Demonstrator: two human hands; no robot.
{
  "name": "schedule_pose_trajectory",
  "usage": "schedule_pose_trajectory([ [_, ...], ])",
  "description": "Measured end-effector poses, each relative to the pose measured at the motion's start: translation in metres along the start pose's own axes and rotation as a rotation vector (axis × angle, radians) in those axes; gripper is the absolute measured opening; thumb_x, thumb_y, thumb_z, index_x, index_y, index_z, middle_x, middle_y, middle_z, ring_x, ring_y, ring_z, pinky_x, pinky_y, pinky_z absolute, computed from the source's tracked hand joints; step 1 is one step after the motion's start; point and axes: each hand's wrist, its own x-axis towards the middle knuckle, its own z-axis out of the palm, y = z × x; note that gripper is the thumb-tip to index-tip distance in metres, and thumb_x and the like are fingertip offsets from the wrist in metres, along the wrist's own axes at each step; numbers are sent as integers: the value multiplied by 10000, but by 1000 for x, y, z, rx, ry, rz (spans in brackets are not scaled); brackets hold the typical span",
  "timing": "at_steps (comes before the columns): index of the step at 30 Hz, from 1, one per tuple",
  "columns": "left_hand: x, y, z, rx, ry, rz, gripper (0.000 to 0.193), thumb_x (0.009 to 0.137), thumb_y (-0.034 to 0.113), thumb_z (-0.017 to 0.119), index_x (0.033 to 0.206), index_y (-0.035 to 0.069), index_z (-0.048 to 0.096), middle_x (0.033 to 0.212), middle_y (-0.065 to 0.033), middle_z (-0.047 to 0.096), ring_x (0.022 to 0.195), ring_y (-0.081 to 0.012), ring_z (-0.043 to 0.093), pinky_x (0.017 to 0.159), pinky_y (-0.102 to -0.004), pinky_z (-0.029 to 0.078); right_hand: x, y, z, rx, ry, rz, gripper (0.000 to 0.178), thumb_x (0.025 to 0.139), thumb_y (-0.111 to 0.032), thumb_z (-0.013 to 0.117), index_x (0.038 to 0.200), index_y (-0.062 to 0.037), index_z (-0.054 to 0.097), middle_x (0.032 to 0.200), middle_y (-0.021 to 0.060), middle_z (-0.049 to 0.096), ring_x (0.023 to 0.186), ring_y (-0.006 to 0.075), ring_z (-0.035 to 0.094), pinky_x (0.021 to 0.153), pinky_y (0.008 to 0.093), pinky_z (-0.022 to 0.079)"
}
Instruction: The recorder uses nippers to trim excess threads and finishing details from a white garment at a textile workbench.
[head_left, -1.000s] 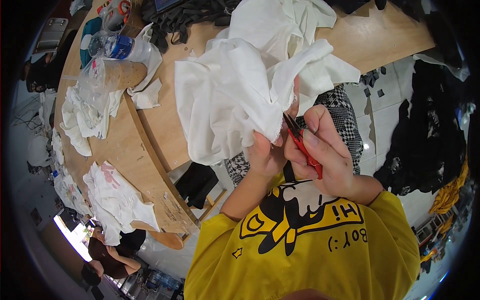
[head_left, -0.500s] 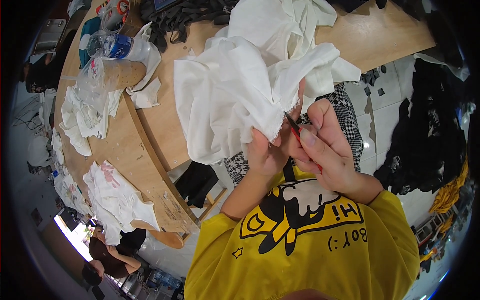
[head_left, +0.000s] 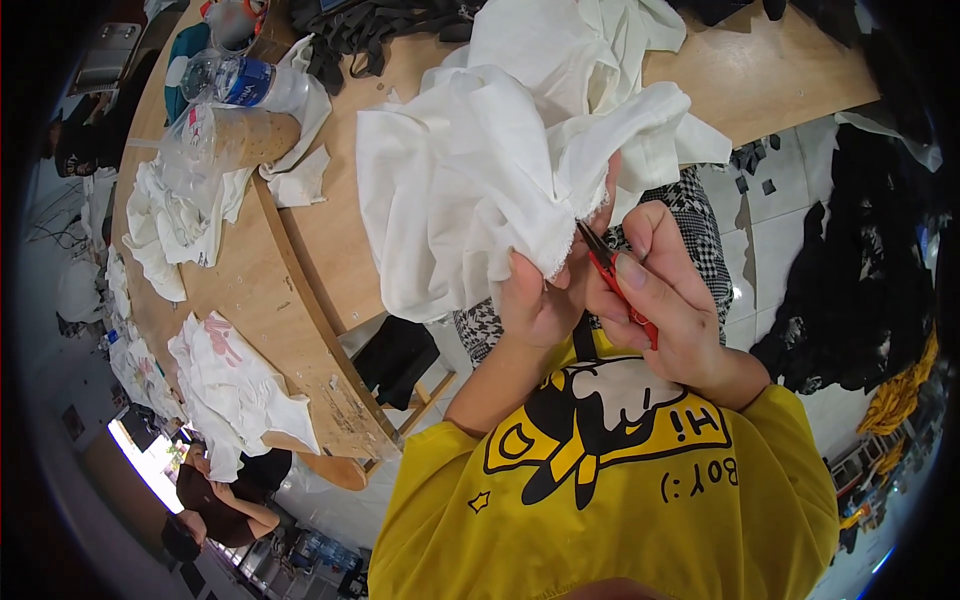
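Note:
White cloth [head_left: 450, 170] spreads over the table edge toward me, its near edge frayed. My left hand [head_left: 540, 300] pinches that frayed edge between thumb and fingers. In my right hand [head_left: 670, 290] are small red-handled thread snips [head_left: 625, 290], their dark blades pointing at the frayed edge close to my left fingers. The blades look slightly parted; whether they touch a thread is too small to tell. Part of the left hand's fingers is hidden behind the cloth.
A wooden table [head_left: 735, 95] lies ahead. On its left stand a plastic bottle [head_left: 245, 82] and a cup of brown drink [head_left: 235, 138], beside white scraps [head_left: 235, 385]. Dark strips [head_left: 370, 35] lie at the back. Black cloth [head_left: 850, 270] heaps on the floor at right. Another person [head_left: 225, 495] sits lower left.
The snips have turned more into view, with both blades and more of the red handles showing. Both hands and the cloth appear shifted slightly right, along with the whole scene.

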Motion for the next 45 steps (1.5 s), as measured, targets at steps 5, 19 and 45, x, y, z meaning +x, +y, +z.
schedule_pose_trajectory([
  [5, -1, 0, -2, -9, -26, -28, 420, 837, 412, 365, 551, 104, 378, 1298, -104, 286, 1216, -397, 129, 1003, -526, 38, 0, -2, -1, -20, 15, -2, 146, 870, -120, 353, 853, -136, 209, 639, 31, 371, 463, 37, 225, 409, 146, 194],
  [19, -1, -3, -1, -29, -2, 24, 427, 851, 408, 314, 570, 100, 405, 1302, -122, 270, 1210, -379, 177, 1004, -521, 49, -1, -4, 1, -4, 0, 18, 143, 869, -119, 356, 849, -135, 216, 631, 35, 368, 454, 33, 231, 408, 147, 189],
  [45, -13, -2, -15, -137, -90, -18, 573, 838, 370, 379, 1253, 15, 206, 1247, -143, 335, 1179, -279, 294, 982, -407, 198, 3, 4, 1, -222, 105, -278, 223, 822, -85, 413, 949, -117, 232, 583, 19, 379, 437, 43, 283, 400, 155, 219],
])
